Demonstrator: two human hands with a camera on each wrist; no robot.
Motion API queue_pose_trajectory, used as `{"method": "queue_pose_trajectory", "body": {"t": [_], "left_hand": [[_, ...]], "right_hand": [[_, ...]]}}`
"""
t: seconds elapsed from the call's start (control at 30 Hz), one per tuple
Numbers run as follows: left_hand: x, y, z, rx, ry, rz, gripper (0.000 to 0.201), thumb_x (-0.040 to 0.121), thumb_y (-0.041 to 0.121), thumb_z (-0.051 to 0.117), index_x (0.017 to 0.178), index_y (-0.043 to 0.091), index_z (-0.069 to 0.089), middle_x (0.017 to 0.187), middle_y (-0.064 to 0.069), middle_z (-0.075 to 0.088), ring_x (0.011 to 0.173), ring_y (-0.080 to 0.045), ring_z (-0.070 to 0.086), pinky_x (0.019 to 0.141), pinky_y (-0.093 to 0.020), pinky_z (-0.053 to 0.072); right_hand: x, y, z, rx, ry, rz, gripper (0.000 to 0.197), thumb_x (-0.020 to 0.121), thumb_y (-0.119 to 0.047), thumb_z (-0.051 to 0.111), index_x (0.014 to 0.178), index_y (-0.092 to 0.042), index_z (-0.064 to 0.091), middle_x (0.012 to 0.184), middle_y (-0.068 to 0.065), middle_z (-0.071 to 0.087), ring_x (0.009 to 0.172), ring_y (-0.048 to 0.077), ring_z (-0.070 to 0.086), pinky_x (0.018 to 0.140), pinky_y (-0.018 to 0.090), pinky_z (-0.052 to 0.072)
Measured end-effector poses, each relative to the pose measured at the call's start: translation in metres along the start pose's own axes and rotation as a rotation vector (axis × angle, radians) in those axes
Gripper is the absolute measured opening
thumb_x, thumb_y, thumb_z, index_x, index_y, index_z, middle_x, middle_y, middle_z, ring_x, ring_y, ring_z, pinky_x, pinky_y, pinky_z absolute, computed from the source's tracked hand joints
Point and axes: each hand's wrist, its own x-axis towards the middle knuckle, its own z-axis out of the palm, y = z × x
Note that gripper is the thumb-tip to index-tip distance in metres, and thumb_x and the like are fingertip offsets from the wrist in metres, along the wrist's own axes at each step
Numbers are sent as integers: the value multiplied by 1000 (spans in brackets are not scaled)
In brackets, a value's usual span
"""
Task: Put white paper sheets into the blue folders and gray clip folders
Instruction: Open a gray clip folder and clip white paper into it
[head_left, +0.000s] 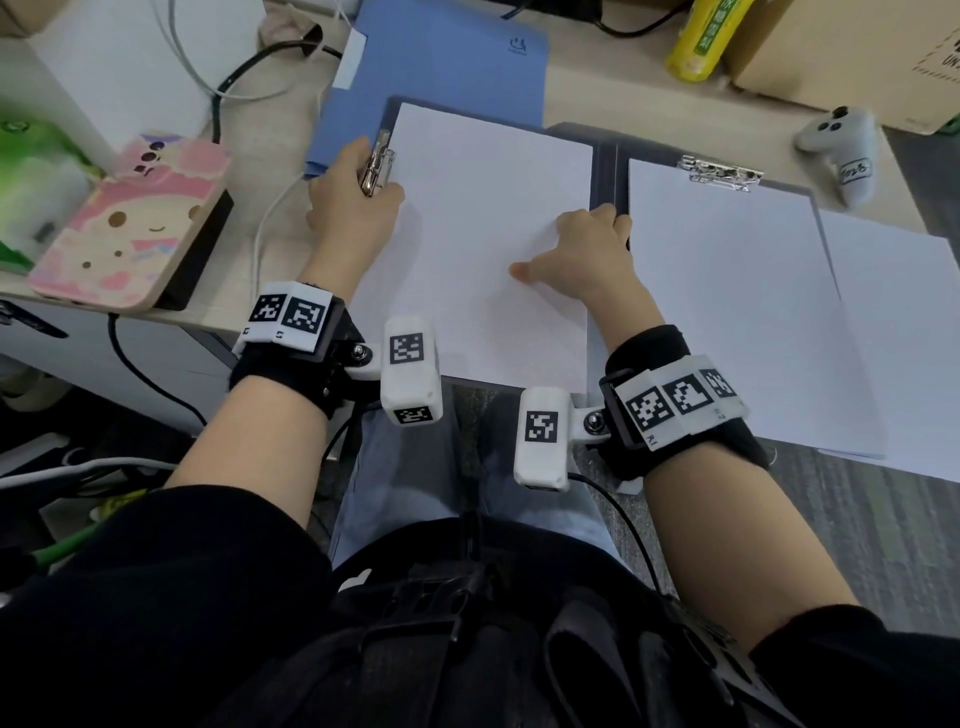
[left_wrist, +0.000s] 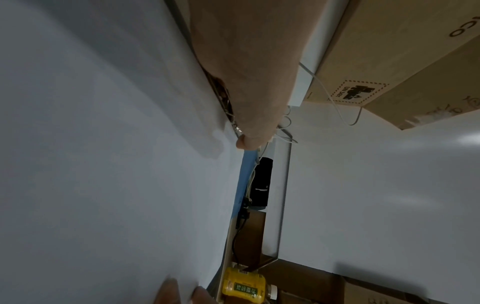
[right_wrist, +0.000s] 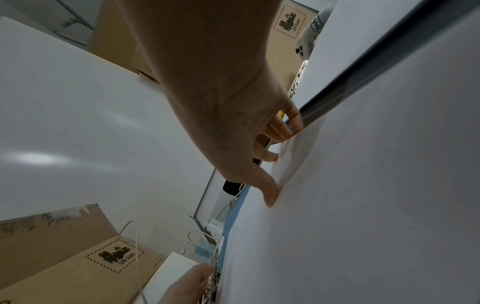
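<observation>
A pale desk (head_left: 582, 98) carries a cardboard box (head_left: 852, 52), a blue folder (head_left: 441, 67), a yellow bottle (head_left: 701, 41) and a pink phone (head_left: 130, 223). An open gray clip folder (head_left: 605, 156) lies in front of the person, a white sheet (head_left: 478, 218) on its left half. The left hand (head_left: 353, 202) grips the side clip (head_left: 376, 166) at the sheet's left edge. The right hand (head_left: 587, 244) rests on the sheet, thumb spread flat, fingers curled over its right edge at the spine.
</observation>
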Motion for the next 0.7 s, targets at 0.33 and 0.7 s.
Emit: {"method": "queue_pose_trajectory", "body": {"t": [0.33, 0.7], "left_hand": [[0, -5, -6, -47, -95, 35, 81, 66, 28, 59, 142, 21, 33, 142, 4, 42, 132, -17, 38, 113, -40, 33], [-16, -11, -15, -302, 137, 38, 56, 96, 48, 32, 97, 10, 72, 98, -1, 72, 96, -15, 65, 98, -36, 49]], "right_hand": [[-1, -1, 2, -22, 2, 5, 60, 81, -41, 67, 125, -6, 47, 139, 13, 31, 134, 31, 22, 103, 41, 35], [-5, 0, 5, -63, 1, 7, 63, 85, -44, 61, 132, -7, 43, 144, 14, 29, 137, 32, 19, 106, 43, 31]]}}
